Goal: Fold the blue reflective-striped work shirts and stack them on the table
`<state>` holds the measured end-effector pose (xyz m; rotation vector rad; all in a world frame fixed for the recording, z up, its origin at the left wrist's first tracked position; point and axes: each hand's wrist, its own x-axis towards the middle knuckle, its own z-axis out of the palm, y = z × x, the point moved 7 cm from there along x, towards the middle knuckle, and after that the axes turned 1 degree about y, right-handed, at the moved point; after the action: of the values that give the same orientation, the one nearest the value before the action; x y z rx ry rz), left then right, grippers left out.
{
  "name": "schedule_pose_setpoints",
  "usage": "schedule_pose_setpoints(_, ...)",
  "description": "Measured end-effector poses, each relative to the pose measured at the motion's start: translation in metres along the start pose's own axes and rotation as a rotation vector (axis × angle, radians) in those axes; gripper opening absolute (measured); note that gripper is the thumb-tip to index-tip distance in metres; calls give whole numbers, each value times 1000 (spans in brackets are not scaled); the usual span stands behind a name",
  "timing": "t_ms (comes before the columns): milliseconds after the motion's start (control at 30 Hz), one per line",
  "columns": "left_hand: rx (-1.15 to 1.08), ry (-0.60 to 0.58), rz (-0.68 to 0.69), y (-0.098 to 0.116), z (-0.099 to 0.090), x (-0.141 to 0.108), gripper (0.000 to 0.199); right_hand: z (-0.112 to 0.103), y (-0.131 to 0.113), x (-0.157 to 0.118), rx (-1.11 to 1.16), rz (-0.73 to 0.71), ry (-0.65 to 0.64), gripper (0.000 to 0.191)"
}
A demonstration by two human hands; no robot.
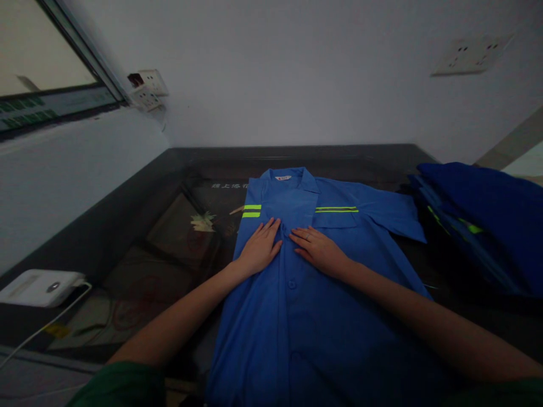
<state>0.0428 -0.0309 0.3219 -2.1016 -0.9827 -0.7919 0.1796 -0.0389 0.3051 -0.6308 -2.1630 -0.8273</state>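
A blue short-sleeved work shirt (339, 305) with yellow-green stripes lies front side up, its collar pointing away from me. On the left its side is folded inward, so no sleeve sticks out there; the right sleeve is spread outward. My left hand (259, 246) rests flat on the folded left part, fingers stretched toward the button front. Across from it, my right hand (318, 249), with a ring on one finger, lies flat beside the placket below the chest pocket. The fingertips of both hands are close together but apart.
A dark glossy table (169, 237) carries the shirt. Several folded blue garments (487, 220) are stacked at the right. A white device (42, 287) with a cable sits at the left edge. Walls with sockets (472, 55) stand behind, a window (46, 62) at upper left.
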Motion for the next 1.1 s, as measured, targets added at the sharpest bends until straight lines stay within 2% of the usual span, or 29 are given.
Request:
schedule_pose_setpoints(100, 46, -33, 10, 4, 2, 0, 59, -5, 2, 3, 31, 20, -31, 36)
schedule_pose_setpoints(200, 45, -46, -7, 7, 2, 2, 59, -17, 7, 16, 84, 76, -6, 31)
schedule_pose_setpoints(300, -23, -29, -38, 5, -2, 4, 61, -27, 14, 44, 139, 161, 43, 28)
schedule_pose_setpoints(433, -100, 74, -90, 0, -24, -9, 54, -24, 18, 87, 135, 298, 1, 27)
schedule_pose_setpoints(500, -45, 66, -94, 4, -35, -31, 51, -17, 15, 101, 75, 364, -36, 29)
schedule_pose_setpoints(600, 65, 29, -107, 23, -47, -82, 51, -9, 7, 112, -81, 404, -55, 37)
schedule_pose_setpoints(667, 119, 23, -120, 43, -48, -119, 54, -1, 3, 114, -178, 372, -68, 40)
schedule_pose_setpoints(767, 190, 6, -133, 76, -39, -165, 58, 12, 3, 113, -278, 305, -110, 42)
schedule_pose_setpoints(900, 286, -31, -127, 112, -24, -195, 64, 21, 6, 111, -362, 262, -97, 45)
schedule_pose_setpoints(1000, 300, -44, -84, 131, -19, -209, 72, 24, 7, 110, -379, 266, -75, 46)
schedule_pose_setpoints(1100, 276, -10, -20, 146, -14, -230, 78, 25, 6, 109, -377, 278, -61, 46)
